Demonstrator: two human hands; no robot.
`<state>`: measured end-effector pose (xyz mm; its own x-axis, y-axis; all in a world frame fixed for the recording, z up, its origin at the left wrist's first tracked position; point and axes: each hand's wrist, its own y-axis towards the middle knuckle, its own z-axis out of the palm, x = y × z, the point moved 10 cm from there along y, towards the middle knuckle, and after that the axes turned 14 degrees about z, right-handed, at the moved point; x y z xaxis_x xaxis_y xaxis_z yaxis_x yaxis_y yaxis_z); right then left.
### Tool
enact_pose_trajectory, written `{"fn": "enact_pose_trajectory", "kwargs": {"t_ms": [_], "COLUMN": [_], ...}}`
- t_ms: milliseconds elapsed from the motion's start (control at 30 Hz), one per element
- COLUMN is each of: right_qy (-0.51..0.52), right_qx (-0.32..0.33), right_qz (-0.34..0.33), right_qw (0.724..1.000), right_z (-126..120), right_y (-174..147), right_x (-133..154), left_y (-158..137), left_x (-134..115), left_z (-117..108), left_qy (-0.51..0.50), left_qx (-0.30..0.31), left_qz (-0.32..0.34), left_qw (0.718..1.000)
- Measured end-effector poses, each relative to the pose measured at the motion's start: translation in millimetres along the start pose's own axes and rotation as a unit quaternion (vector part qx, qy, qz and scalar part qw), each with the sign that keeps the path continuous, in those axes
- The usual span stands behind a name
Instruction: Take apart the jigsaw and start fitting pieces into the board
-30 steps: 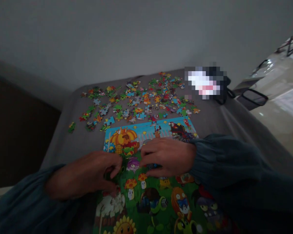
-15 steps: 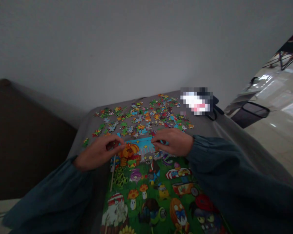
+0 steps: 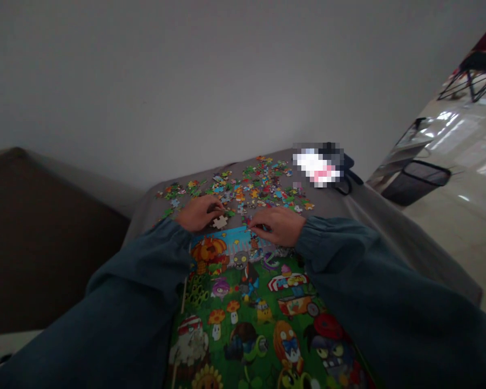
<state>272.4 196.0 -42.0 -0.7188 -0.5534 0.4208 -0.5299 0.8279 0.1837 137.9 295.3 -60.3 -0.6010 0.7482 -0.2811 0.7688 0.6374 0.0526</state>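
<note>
A colourful cartoon jigsaw puzzle [image 3: 251,302] lies before me, its upper edge light blue. Just beyond that edge, my left hand [image 3: 200,213] is closed, thumb and fingers pinched around what looks like a thin puzzle piece. Directly below those fingertips shows a beige, picture-side-down puzzle piece [image 3: 220,222]; whether the fingers touch it I cannot tell. My right hand [image 3: 278,225] is at the upper right of the assembled picture, fingers pressed together at its blue edge. What they hold, if anything, is hidden. Loose puzzle pieces [image 3: 238,193] are scattered beyond both hands.
The grey-covered table [image 3: 340,216] meets a plain wall [image 3: 227,81]. A dark strapped object [image 3: 346,162], partly pixelated, sits at the back right. A brown panel [image 3: 44,243] stands left. Right, on the floor, are a mesh basket [image 3: 417,183] and a folding chair [image 3: 484,67].
My left hand has moved forward and right, off the puzzle's upper left corner to the loose pieces. A beige piece back now shows beneath it. My right hand stays near the upper edge.
</note>
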Motion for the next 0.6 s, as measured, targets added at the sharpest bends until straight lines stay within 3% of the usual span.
{"fn": "enact_pose_trajectory", "kwargs": {"t_ms": [100,233,400,500,600], "right_qy": [-0.007,-0.014,-0.020,-0.024,-0.037], "right_qx": [0.007,0.012,0.005,-0.014,-0.032], "right_qz": [0.008,0.017,0.010,-0.025,-0.048], "right_qw": [1.000,1.000,1.000,0.999,0.998], "right_z": [-0.4,0.9,3.1,4.2,10.8], "right_y": [0.1,0.3,-2.0,-2.3,2.6], "right_x": [-0.8,-1.2,-1.5,5.6,15.7], "left_y": [-7.9,-35.6,-80.2,-93.5,-97.3], "left_x": [12.6,8.7,-29.6,-46.8,-55.1], "left_z": [-17.3,-40.2,-36.3,-29.8,-16.1], "left_qy": [0.012,-0.033,-0.217,-0.247,-0.260], "left_qx": [-0.037,-0.087,-0.093,-0.085,-0.037], "left_qz": [-0.024,-0.072,-0.099,-0.082,-0.057], "left_qw": [0.999,0.993,0.967,0.962,0.963]}}
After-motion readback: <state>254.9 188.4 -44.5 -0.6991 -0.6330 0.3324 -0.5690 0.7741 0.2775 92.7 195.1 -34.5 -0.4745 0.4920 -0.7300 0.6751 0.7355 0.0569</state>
